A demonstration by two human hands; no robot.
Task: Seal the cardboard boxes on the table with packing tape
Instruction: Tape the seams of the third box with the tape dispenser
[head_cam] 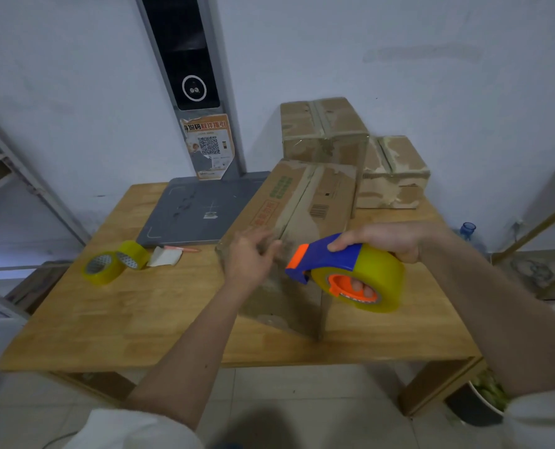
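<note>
Left edge: metal shelving [17, 176] stands beside the wooden table [146, 319], with bare tabletop along the near rim.
Tape rolls: two yellow rolls [114, 262] lie touching, near the left rear, just beside a folded paper [166, 256] and a pink pen [182, 248].
Grey scale: a flat platform [198, 212] sits at the back against the wall, its post [188, 76] carrying a QR sticker.
Left hand [250, 257]: blurred, fingers relaxed and spread over the near end of the large box [298, 222]; contact cannot be told.
Right hand [389, 239]: grips the blue-and-orange tape dispenser [350, 270], fingers through the core, above the box's near right corner.
Rear boxes: two taped boxes [324, 131], [392, 176] stand behind, beside the wall.
Right edge: wooden frame [535, 228] and blue bottle [467, 229], partly cut off.
</note>
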